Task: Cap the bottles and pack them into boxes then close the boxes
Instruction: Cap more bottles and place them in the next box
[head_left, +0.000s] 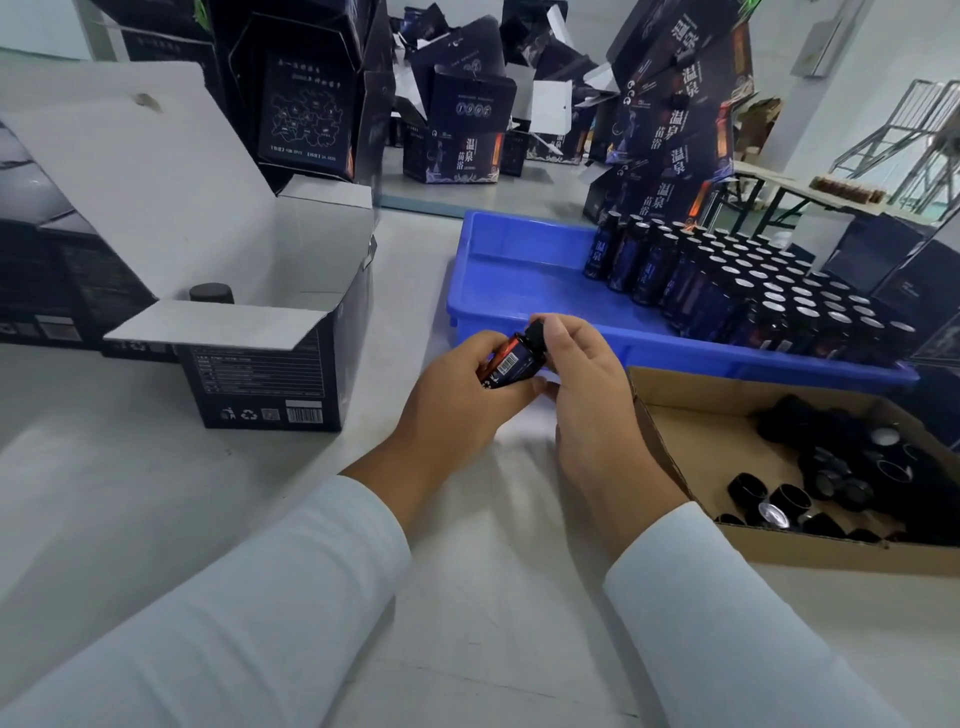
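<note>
My left hand grips a small dark bottle with a barcode label, tilted above the white table. My right hand pinches the black cap on the bottle's neck. An open dark box stands to the left with its white lid flap raised; one capped bottle shows inside it. A blue tray behind my hands holds several uncapped bottles in rows on its right side. A shallow cardboard box at the right holds several loose black caps.
Stacks of dark printed boxes and folded cartons crowd the back of the table. More dark boxes sit at the far left. A metal frame and a second table stand at the back right.
</note>
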